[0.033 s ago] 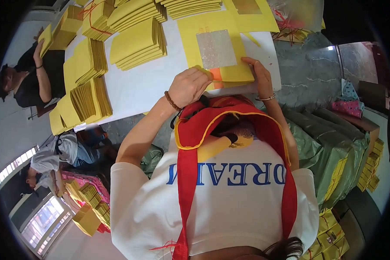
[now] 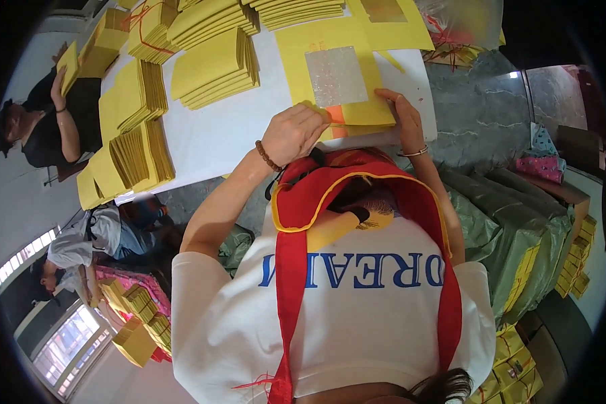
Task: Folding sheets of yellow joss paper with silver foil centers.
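Fingers of left hand (image 2: 295, 135) pinch windowed yellow paper (image 2: 337, 74), upper centre, unchanged; right hand (image 2: 407, 121), loosely open, touches it; blue lettering (image 2: 368, 271), lower centre.

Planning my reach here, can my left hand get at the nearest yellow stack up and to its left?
Probably yes: just white tabletop shows between your left hand and that yellow stack, though the hand is at the yellow sheet's near edge.
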A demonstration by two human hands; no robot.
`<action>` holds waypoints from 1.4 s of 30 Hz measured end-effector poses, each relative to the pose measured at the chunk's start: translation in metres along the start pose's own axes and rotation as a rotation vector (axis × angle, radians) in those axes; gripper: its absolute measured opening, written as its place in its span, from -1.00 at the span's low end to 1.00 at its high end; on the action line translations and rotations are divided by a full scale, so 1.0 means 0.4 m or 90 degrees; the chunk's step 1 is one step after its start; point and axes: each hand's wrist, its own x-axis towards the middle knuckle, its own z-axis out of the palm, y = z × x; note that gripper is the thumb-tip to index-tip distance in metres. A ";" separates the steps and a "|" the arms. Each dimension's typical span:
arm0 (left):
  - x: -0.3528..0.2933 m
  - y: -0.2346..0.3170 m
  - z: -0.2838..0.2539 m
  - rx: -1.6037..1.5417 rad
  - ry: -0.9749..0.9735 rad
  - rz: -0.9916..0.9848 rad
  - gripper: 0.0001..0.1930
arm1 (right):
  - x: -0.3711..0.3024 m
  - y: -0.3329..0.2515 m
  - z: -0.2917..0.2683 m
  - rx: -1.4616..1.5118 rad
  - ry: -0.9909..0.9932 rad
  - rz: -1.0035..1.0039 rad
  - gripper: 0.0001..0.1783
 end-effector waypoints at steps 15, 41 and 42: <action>0.010 -0.017 -0.010 -0.224 -0.027 -0.302 -0.83 | 0.006 0.039 -0.011 -0.149 -0.054 -0.106 -0.66; 0.012 -0.024 -0.014 -0.307 -0.065 -0.387 -0.84 | 0.007 0.046 -0.009 -0.051 -0.029 -0.070 -0.59; 0.010 -0.024 -0.013 -0.307 -0.063 -0.388 -0.84 | 0.008 0.048 -0.011 -0.051 -0.031 -0.070 -0.59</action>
